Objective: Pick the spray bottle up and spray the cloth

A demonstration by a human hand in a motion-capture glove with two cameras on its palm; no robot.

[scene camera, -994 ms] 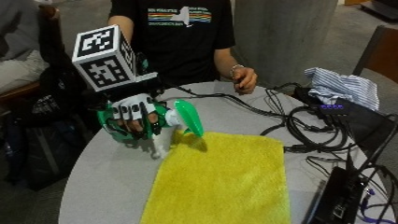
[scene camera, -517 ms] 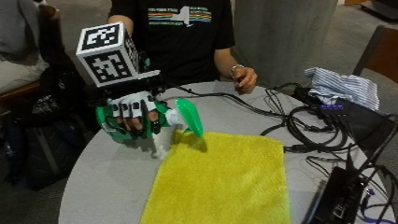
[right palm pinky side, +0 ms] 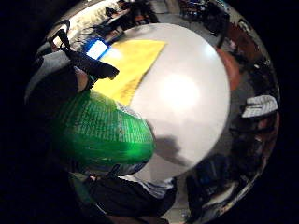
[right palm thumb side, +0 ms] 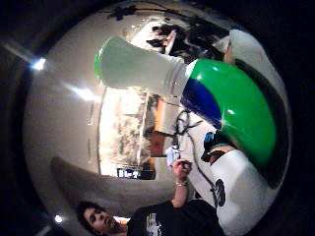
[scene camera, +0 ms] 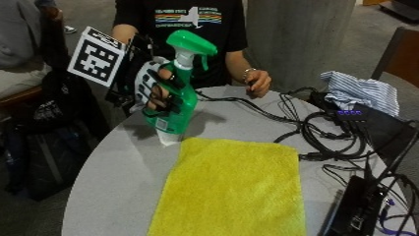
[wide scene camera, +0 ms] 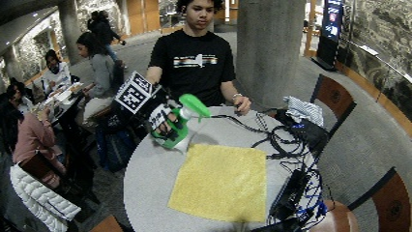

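Nearest the outside camera lies the flat yellow terry cloth [scene camera: 232, 189], spread on the round grey worktop [scene camera: 118, 177] with its long side running away from the viewer. Beyond the cloth's far corner at about 10 o'clock is the green translucent plastic spray bottle [scene camera: 175, 105]. It is upright and lifted clear of the worktop, with its shadow falling on the surface below. The black-gloved right hand [scene camera: 156, 88] provides the grip, its fingers curled round the bottle's body below the neck. The green trigger head [scene camera: 191, 43] stands above the hand, and its nozzle faces toward 3 o'clock, over the worktop rather than down at the cloth. No finger appears to rest on the trigger; this is partly hidden. In the little-finger-side palm view the bottle's printed green wall fills the area close to the palm, with the yellow cloth visible past it on the worktop.

Farther back, toward 1 o'clock, the bare left hand [scene camera: 257, 82] rests at the worktop edge beside a run of black cables [scene camera: 314, 132]. A striped folded fabric [scene camera: 360, 91] lies toward 2 o'clock.

Step in hand, as judged: pick-up is complete and spraying has not begun. The next move calls for tilting the nozzle down toward the cloth, carrying the bottle over it, and bringing a finger onto the trigger.
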